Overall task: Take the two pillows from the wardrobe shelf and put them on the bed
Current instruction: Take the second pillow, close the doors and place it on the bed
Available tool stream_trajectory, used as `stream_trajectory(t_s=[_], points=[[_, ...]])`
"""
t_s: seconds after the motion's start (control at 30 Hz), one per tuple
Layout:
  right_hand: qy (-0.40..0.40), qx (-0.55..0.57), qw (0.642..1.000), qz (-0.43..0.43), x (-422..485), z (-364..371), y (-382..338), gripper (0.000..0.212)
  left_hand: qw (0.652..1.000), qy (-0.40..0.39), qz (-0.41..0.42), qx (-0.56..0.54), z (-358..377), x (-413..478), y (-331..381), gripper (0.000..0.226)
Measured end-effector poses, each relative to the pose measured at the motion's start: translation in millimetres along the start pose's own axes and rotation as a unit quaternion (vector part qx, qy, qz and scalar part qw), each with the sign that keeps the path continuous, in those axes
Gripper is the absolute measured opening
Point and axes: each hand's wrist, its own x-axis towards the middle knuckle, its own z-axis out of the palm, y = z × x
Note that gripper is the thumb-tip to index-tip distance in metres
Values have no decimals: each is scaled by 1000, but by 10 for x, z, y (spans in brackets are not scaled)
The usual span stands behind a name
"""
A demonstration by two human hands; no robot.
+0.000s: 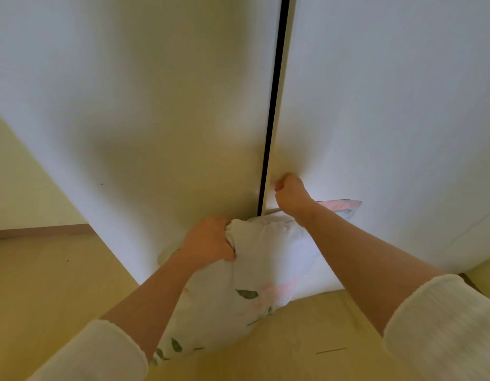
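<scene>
A white pillow point(255, 270) with green leaves and pink flowers hangs in front of me, low against the wardrobe. My left hand point(208, 240) is shut on its upper left corner. My right hand point(289, 192) is curled at the left edge of the right wardrobe door point(389, 105), beside the dark gap point(274, 105) between the two doors. A sliver of pink-patterned fabric point(340, 204) shows past my right wrist; whether it belongs to a second pillow I cannot tell. The shelf and the bed are out of sight.
The left wardrobe door point(142, 105) is white and fills the upper left. A yellowish wooden floor point(46, 284) lies below, with a wall and skirting board point(32, 232) at far left.
</scene>
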Motion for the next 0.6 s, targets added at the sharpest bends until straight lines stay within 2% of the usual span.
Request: stream_trajectory(t_s=[0.4, 0.6], points=[[-26, 17, 1000, 1, 318, 8, -58, 44, 999, 13, -32, -25, 30, 85, -90, 50], [-34, 36, 999, -10, 371, 9, 2, 48, 999, 22, -45, -18, 47, 113, -114, 46]])
